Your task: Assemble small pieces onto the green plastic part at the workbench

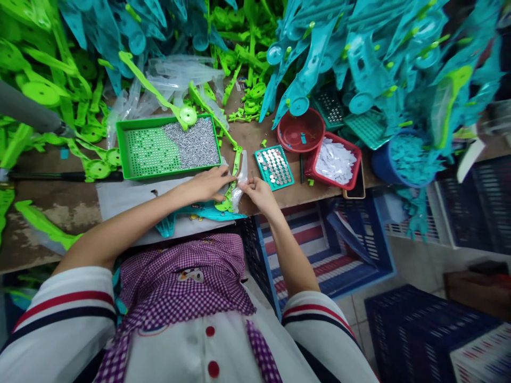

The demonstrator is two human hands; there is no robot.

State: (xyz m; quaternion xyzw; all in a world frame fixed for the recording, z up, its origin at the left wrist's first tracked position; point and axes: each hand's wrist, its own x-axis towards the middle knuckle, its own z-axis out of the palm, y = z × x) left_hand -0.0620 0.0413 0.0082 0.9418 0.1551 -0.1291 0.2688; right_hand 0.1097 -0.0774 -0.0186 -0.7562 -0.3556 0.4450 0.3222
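Observation:
My left hand rests on a long green plastic part at the near edge of the workbench and presses it down. My right hand pinches a clear plastic bag that lies against the same green part. A teal plastic part sits under both hands at the bench edge. Just beyond my left hand is a green tray of small silver screws, and right of my right hand a small teal tray of round silver button cells.
A red bowl, a red tray of white slips and a blue bucket stand to the right. Piles of green parts and teal parts ring the bench. Blue crates sit on the floor.

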